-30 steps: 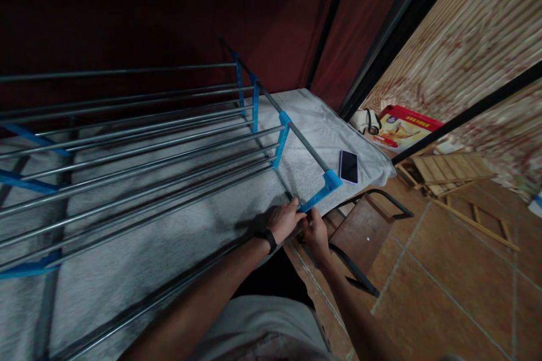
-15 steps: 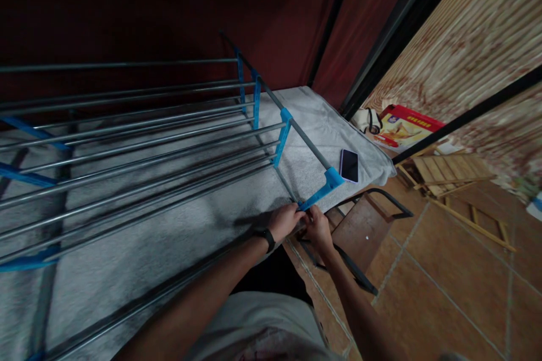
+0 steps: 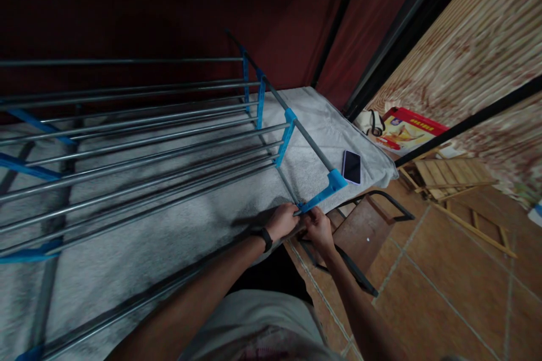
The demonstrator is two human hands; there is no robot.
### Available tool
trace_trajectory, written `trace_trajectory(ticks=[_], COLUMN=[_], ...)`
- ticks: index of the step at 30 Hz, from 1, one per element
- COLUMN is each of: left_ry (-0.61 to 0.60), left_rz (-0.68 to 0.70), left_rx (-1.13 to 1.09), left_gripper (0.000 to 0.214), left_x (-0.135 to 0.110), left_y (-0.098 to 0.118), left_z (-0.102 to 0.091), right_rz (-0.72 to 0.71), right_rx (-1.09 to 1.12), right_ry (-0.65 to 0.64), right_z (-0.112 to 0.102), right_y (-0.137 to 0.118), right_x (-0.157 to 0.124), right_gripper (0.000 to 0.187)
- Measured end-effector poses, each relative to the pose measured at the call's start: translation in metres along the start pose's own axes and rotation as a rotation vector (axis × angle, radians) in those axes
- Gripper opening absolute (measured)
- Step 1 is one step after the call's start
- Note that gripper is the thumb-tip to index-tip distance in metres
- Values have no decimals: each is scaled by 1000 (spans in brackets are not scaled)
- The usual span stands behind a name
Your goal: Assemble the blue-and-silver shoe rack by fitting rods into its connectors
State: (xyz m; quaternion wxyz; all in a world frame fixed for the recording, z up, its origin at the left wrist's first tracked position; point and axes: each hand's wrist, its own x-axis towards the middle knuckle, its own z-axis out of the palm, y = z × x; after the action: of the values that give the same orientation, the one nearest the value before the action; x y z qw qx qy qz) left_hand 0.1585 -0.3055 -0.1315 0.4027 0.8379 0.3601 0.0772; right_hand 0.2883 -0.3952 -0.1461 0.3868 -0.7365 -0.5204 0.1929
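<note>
A rack of long grey metal rods point(image 3: 139, 141) with blue plastic connectors lies across a surface covered by a grey towel point(image 3: 178, 237). My left hand point(image 3: 283, 220) is closed on the near end of a rod where it meets the lowest blue connector point(image 3: 324, 194). My right hand point(image 3: 318, 227) pinches the same joint from the right, its fingertips touching the blue piece. Both hands meet at the towel's front edge. A black band sits on my left wrist.
A phone point(image 3: 351, 167) lies on the towel near its right corner. A black-framed chair point(image 3: 364, 231) stands below on the tiled floor. A red box point(image 3: 412, 127) and a wooden folding piece point(image 3: 453, 172) lie further right by the wall.
Both hands stay on the same joint, with only slight shifts of the fingers. The view has drifted a little to the right.
</note>
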Motion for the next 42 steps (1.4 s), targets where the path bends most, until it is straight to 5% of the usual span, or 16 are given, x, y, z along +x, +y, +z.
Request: trace_trajectory(ticks=[15,22,30,42], left_ry=[18,112,247,291], left_rz=[30,-2,-108,-47], left_rx=[34,195,410,402], left_gripper=[17,23,16,23], left_x=[-8,-75,-161,-169], left_y=[0,-8,-47,-58], left_z=[-3,-23,-36,-25], right_rz=[6,55,122,155], right_rx=[31,76,-25,-310], right_ry=[-9,-65,-81,-104], right_z=[3,-1,-6,-11], right_y=[3,11,31,30], right_x=[-4,-9,-2,4], right_gripper=[17,34,66,76])
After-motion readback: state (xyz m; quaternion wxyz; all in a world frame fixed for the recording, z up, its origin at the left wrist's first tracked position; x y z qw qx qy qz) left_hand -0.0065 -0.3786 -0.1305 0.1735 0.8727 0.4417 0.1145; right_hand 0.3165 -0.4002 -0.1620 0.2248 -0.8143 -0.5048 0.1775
